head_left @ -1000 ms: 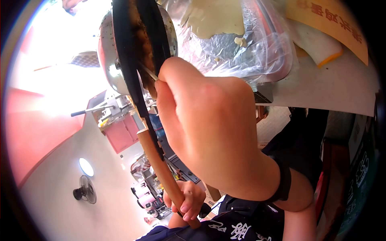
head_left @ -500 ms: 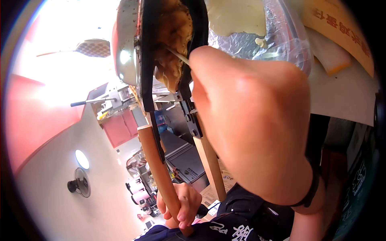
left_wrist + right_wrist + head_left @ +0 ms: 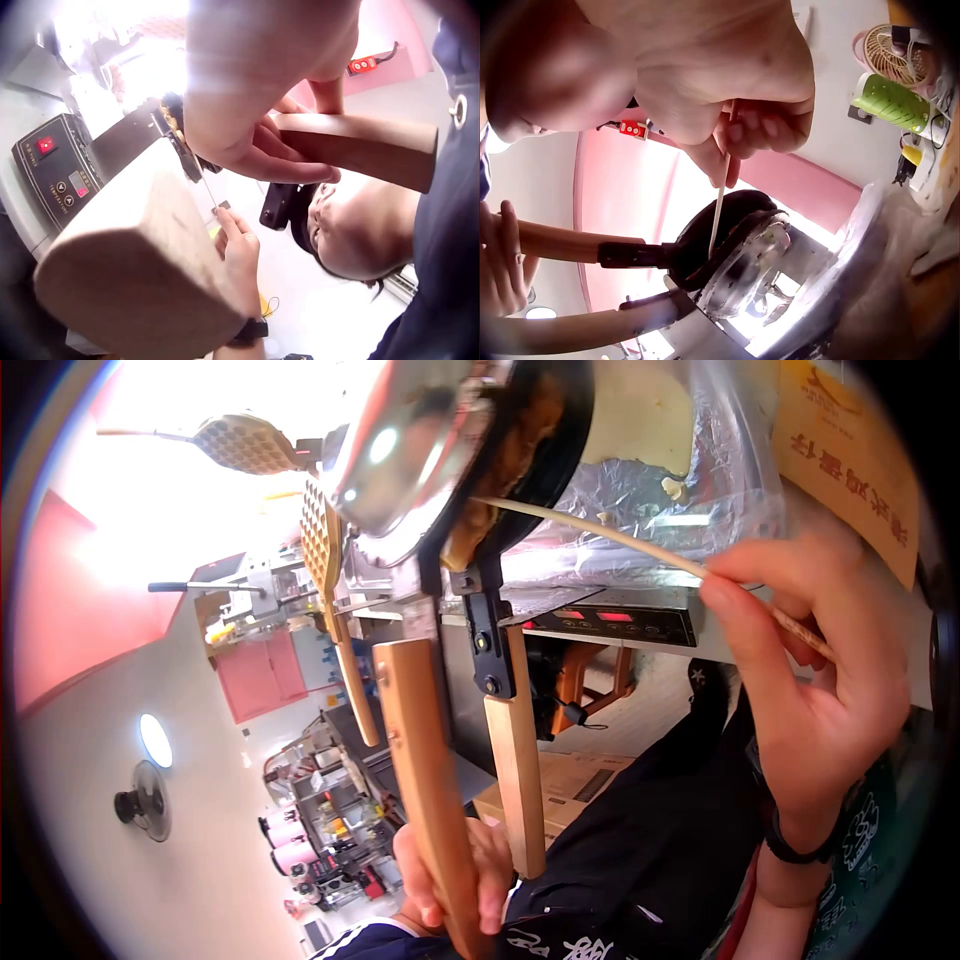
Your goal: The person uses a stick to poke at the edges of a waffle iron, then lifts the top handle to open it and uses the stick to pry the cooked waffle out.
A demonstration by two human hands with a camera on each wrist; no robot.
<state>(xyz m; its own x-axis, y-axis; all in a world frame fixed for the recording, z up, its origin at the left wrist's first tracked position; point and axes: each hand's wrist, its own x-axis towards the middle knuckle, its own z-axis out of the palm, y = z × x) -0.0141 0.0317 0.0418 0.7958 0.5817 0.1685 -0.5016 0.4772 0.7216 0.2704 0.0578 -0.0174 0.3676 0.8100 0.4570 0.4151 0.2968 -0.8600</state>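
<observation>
A hinged black pan [image 3: 568, 465] with a shiny metal outer side stands partly opened, browned food [image 3: 530, 445] showing between its halves. My left hand [image 3: 488, 868] grips one wooden handle [image 3: 425, 760]; the other wooden handle [image 3: 515, 790] is apart from it. Off to the right, my right hand [image 3: 825, 660] pinches a single wooden chopstick [image 3: 620, 538] between thumb and fingers. Its tip reaches the gap between the pan halves, at the food's edge. In the right wrist view the chopstick [image 3: 720, 206] slants down into the black pan [image 3: 705, 225].
Behind the pan lies a plastic-covered surface [image 3: 650, 510] with pale batter [image 3: 640, 430] spread on it. A control panel [image 3: 610, 620] with red displays sits at the counter's front. Waffle-patterned plates [image 3: 320, 540] stand to the left. An orange banner [image 3: 850, 470] hangs at far right.
My right hand has drawn back to the right, away from the pan, exposing more of the chopstick. The pan has shifted right in view and turned. My left hand keeps its grip on the handle.
</observation>
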